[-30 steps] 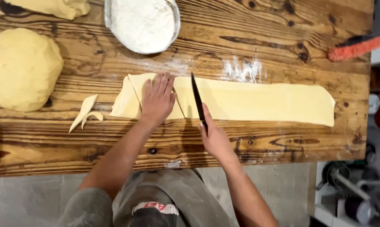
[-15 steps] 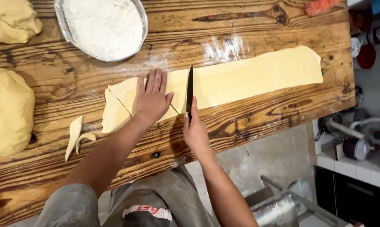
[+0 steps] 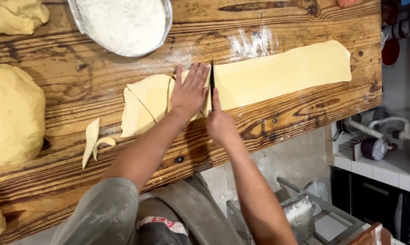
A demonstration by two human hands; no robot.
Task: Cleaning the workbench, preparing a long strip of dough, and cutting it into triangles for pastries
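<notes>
A long flat sheet of yellow dough lies across the wooden table. My left hand presses flat, fingers together, on the cut triangular dough pieces at the sheet's left end. My right hand grips a black knife, index finger along its spine, the blade standing across the sheet just right of my left fingers.
A metal bowl of flour sits at the back. A big dough ball lies at the left, another lump at the back left. Thin dough scraps lie near the front. Spilled flour dusts the wood.
The camera view has shifted, so the table appears tilted. The cut pieces under my left hand have slid left, away from the long sheet. The knife stays across the dough.
</notes>
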